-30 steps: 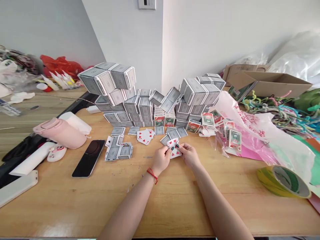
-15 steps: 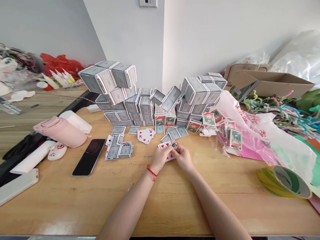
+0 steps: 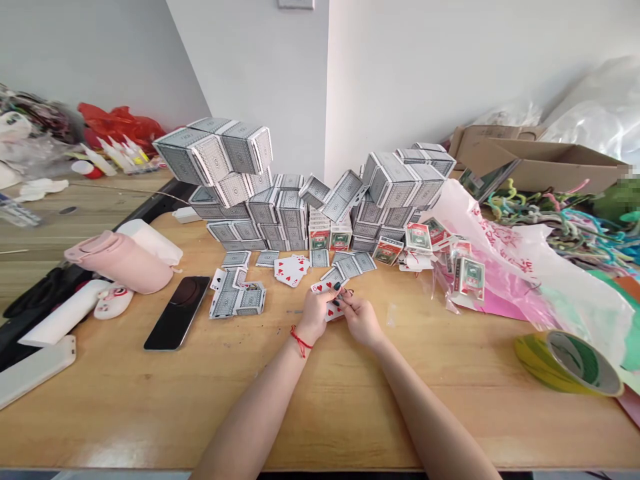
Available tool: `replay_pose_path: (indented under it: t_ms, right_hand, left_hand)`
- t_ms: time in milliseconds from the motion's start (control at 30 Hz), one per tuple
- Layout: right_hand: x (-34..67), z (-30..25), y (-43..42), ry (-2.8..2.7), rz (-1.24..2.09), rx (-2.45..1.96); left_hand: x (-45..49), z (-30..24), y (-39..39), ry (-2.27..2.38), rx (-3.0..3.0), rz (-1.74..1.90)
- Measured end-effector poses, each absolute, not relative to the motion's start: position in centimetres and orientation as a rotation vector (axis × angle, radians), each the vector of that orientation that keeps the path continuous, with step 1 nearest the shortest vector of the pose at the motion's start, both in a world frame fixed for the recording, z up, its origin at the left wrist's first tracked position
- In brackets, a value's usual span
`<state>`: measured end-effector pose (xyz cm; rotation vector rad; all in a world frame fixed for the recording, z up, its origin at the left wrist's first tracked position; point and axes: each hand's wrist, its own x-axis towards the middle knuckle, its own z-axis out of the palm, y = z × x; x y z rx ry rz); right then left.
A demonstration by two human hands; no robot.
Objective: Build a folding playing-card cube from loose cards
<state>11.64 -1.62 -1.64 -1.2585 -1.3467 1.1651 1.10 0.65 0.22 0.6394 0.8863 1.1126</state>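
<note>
To the right of the black phone, well apart from it, the hearts card is held low over the table; the left hand pinches it under the thumb; the right hand has its fingertips bunched at the card's right edge, apparently pinching there; exact contact is obscured, and whether one card or several are held cannot be told.

Risks noted: uneven thumb pressure could crease the card askew; loose face-down cards lie just beyond the hands, farther right of the phone than the hearts fan, and a forward push of the knuckles could scatter them; the left block stack, behind the phone and slightly right, overhangs its lower rows, so a jolt to the table could topple it; the tilted card piece, farther right and behind, appears merely propped, and any shift beneath could drop it; the folded card piece, just right of the phone, could be flattened by a straying left wrist.
</note>
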Motion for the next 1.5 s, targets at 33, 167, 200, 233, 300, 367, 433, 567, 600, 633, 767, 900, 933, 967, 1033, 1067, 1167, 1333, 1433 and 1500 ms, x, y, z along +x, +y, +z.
replay_pose_path:
  t_ms: [33,167,200,233,300,367,433,567,600,633,767,900,933,967,1033,1067,1167,1333,1433,1500]
  right_hand:
    - [11.6,-1.6,-1.7,-1.328,1.174,-1.254]
    - [11.5,-1.4,-1.5,-1.176,1.282,-1.179]
    - [11.6,-1.4,-1.4,-1.110,1.322,-1.149]
    - [11.7,-1.4,-1.3,-1.041,1.364,-1.118]
    - [12.0,-1.4,-1.1,-0.923,1.429,-1.069]
    - [12.3,-1.4,-1.0,-0.868,1.442,-1.068]
    - [12.5,-1.4,-0.9,-0.853,1.412,-1.094]
    - [12.6,-1.3,-1.1,-0.922,1.351,-1.162]
    - [12.6,-1.4,-1.1,-0.959,1.319,-1.189]
    - [12.7,-1.4,-1.0,-1.000,1.274,-1.222]
    - [13.2,-1.6,-0.8,-1.059,1.141,-1.286]
    - [13.6,-1.7,-0.6,-0.952,1.187,-1.260]
    - [13.6,-1.7,-0.6,-0.935,1.195,-1.258]
    - [13.6,-1.6,-0.6,-0.924,1.203,-1.255]
    - [13.6,-1.6,-0.6,-0.913,1.224,-1.246]
    - [13.6,-1.5,-0.6,-0.909,1.232,-1.244]
    - [13.7,-1.7,-0.6,-0.895,1.240,-1.240]
    - [13.8,-2.3,-0.3,-0.861,1.244,-1.238]
    - [13.8,-2.3,-0.3,-0.868,1.223,-1.255]
    - [13.8,-2.0,-0.4,-0.869,1.226,-1.242]
  left_hand:
    - [1.1,0.2,0.7,0.898,0.662,1.110]
    - [1.1,-0.1,0.9,0.972,0.866,1.123]
    - [1.1,-0.2,1.0,0.979,0.929,1.123]
    - [1.0,-0.3,1.0,0.977,0.985,1.121]
    - [0.8,-0.5,0.9,0.965,1.087,1.114]
    - [0.6,-0.7,0.8,0.996,1.205,1.117]
    - [0.5,-1.0,0.8,1.083,1.342,1.128]
    - [0.3,-1.4,1.2,1.242,1.501,1.182]
    - [0.2,-1.3,1.3,1.254,1.510,1.193]
    - [0.1,-1.3,1.5,1.254,1.510,1.198]
    - [-0.2,-1.1,1.6,1.177,1.489,1.162]
    - [-0.2,-1.0,1.4,1.145,1.495,1.154]
    - [-0.2,-1.0,1.3,1.148,1.493,1.156]
    - [-0.1,-1.0,1.3,1.149,1.491,1.157]
    - [-0.1,-1.0,1.3,1.150,1.495,1.155]
    - [-0.1,-1.0,1.3,1.151,1.501,1.153]
    - [-0.1,-1.1,1.3,1.158,1.516,1.162]
    - [-0.1,-1.1,1.2,1.164,1.517,1.167]
    - [-0.1,-1.0,1.2,1.162,1.521,1.162]
    - [-0.1,-1.1,1.2,1.158,1.523,1.159]
